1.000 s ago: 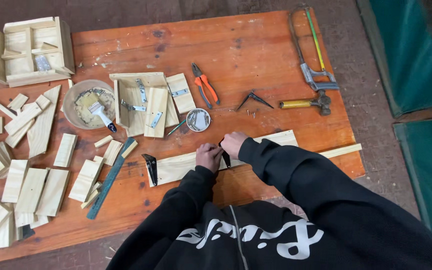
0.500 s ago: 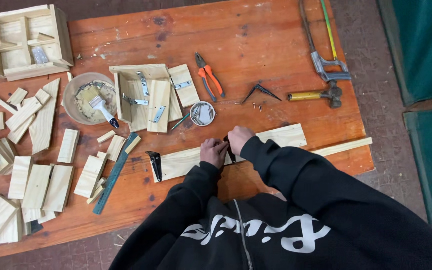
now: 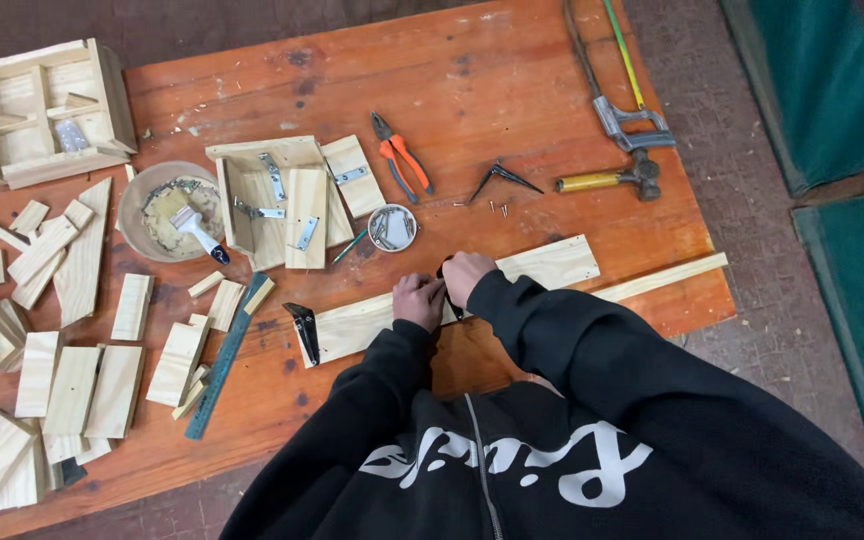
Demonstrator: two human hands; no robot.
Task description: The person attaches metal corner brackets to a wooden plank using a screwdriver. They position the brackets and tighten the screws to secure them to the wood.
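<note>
I stand at an orange-brown wooden workbench (image 3: 512, 90) set on a dusty stone floor, with green sheeting (image 3: 832, 100) off to the right. Both my hands meet over a long pale wooden plank (image 3: 362, 322) that lies across the near middle of the bench, a black metal bracket (image 3: 303, 330) fixed at its left end. My left hand (image 3: 418, 300) is curled with its fingers pressed on the plank, and my right hand (image 3: 466, 276) is curled just beside it, touching it; between them sits a small dark piece (image 3: 444, 270), but I cannot tell which hand actually grips it. A thin pale wooden strip (image 3: 667, 279) runs to the right of the plank. Just beyond my hands sits a small round tin of screws (image 3: 392, 228), and farther off lie orange-handled pliers (image 3: 400, 165), a hammer with a yellow handle (image 3: 607, 178) and a hacksaw (image 3: 617, 90). Left of the tin are flat wooden panels with metal hinges (image 3: 287, 200), then a round bowl holding a brush (image 3: 167, 210). A wooden box frame (image 3: 42, 110) stands at the far left corner, many small pale wooden offcuts (image 3: 72, 370) cover the left side, and a dark steel ruler (image 3: 224, 365) lies slanted near them.
</note>
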